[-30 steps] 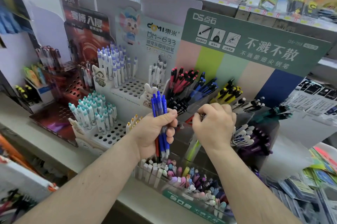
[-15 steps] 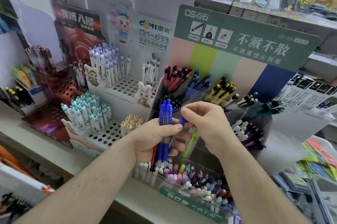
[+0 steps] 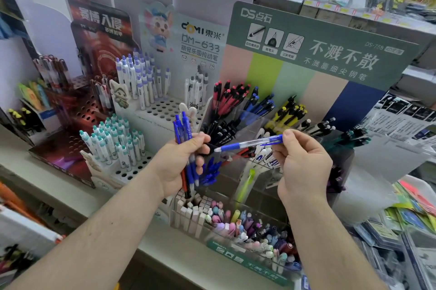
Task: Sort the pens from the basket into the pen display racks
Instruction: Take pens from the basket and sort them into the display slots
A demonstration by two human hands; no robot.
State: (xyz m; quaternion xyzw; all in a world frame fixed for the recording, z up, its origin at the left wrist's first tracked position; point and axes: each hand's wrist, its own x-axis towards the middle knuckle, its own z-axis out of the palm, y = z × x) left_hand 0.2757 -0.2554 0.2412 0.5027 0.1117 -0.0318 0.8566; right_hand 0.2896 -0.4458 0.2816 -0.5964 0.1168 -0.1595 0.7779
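Now, hands: two.
Left hand [image 3: 181, 167]: fingers curled round a bundle of pens [image 3: 186, 148], about four blue and one red, upright.
Right hand [image 3: 304, 167]: pinches one blue pen [image 3: 250, 143] by its clip end, level above the clear rack [image 3: 236, 124].
Writing: "DOMI DM-633" sign [image 3: 200, 39]; green sign [image 3: 318, 42] "DS".

My left hand [image 3: 181, 162] grips a bundle of blue pens [image 3: 186, 148], upright. My right hand [image 3: 304, 162], at three o'clock of it, pinches one blue pen [image 3: 250, 143] held level, tip toward the bundle, above the clear display rack [image 3: 247, 120].
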